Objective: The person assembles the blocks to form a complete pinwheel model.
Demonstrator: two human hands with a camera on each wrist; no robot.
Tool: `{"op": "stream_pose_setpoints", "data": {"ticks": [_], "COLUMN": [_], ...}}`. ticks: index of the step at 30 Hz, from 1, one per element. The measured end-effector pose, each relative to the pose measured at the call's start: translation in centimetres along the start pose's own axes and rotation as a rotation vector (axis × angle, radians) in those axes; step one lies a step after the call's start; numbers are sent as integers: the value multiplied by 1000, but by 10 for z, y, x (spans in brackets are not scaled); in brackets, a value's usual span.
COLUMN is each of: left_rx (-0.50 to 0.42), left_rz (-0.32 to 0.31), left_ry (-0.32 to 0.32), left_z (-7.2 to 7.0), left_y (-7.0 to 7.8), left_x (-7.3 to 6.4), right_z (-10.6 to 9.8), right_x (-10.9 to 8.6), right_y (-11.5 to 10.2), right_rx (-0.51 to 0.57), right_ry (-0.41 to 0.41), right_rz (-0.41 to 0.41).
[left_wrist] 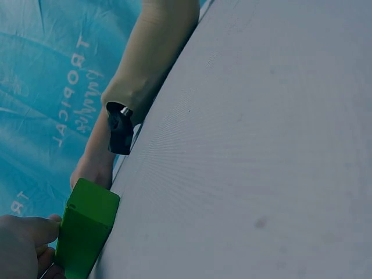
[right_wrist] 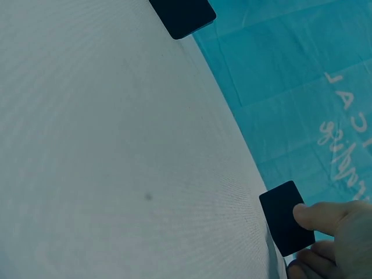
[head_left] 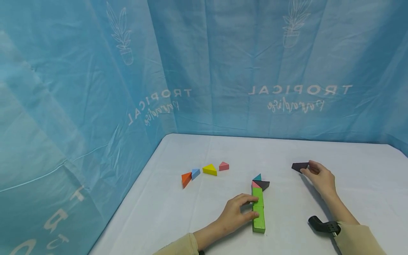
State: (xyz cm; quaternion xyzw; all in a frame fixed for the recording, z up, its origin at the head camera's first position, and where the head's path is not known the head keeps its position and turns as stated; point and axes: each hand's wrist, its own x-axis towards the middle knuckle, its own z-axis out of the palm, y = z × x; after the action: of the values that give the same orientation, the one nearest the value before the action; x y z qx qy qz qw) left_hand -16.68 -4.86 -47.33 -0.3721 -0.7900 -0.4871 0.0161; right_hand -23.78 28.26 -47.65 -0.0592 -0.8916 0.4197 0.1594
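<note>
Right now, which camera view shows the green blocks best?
The head view: it shows both green blocks in line, only slightly covered by the left hand. The left wrist view shows only part, cut off below; the right wrist view, neither.

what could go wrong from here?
Left grip touches the green blocks from one side: a sideways push might knock them out of line with the pink triangle at their far end.

Right grip pinches the black piece near one end: it could twist or slip.
</note>
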Motion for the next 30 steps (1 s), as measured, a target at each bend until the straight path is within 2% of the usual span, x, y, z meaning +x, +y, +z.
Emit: {"op": "stream_pose_setpoints", "data": {"ticks": [11,21,25,30], "left_rx": [9,17,11,16], "left_rz": [0,-7,-8,2], "left_ry": [-8,-10,-8,-3], "left_z": [2,0,0,1], "left_y": [-2,-2,-2,-3], "left_x": [-1,1,1,-1], "right_z": [0,-5,-8,-4], "right_x": [-1,8,14,22], "right_y": [5,-7,-18,-30], "right_rx": [-14,65,88,154], "right_ry": [-2,-34,-73,-148], "right_rz": [-30,34,25,-31]}}
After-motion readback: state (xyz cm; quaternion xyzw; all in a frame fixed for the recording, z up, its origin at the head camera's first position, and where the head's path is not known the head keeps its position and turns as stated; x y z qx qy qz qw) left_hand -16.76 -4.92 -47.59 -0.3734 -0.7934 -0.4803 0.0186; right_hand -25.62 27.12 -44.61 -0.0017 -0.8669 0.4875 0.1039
